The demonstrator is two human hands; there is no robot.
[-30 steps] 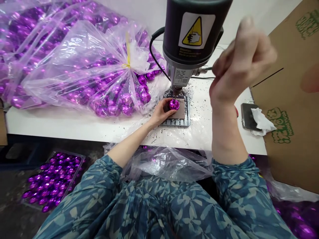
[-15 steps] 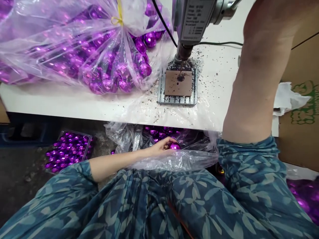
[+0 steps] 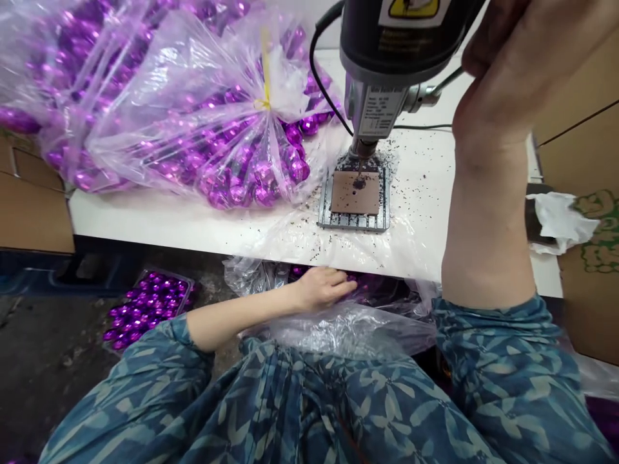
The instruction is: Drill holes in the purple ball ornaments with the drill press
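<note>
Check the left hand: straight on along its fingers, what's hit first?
Probably the purple balls in the clear plastic bag, just beyond the left hand; depth is unclear, so the bag's film could come first.

There is one drill press point(image 3: 401, 48), one plate point(image 3: 353, 223), one brown pad point(image 3: 348, 201), one yellow tie point(image 3: 264, 102) and one tray point(image 3: 187, 291).

A tissue point(image 3: 565, 222) lies partly over a dark object point(image 3: 533, 222) near a green-printed carton point(image 3: 583, 316), with another box point(image 3: 36, 209) far left.
</note>
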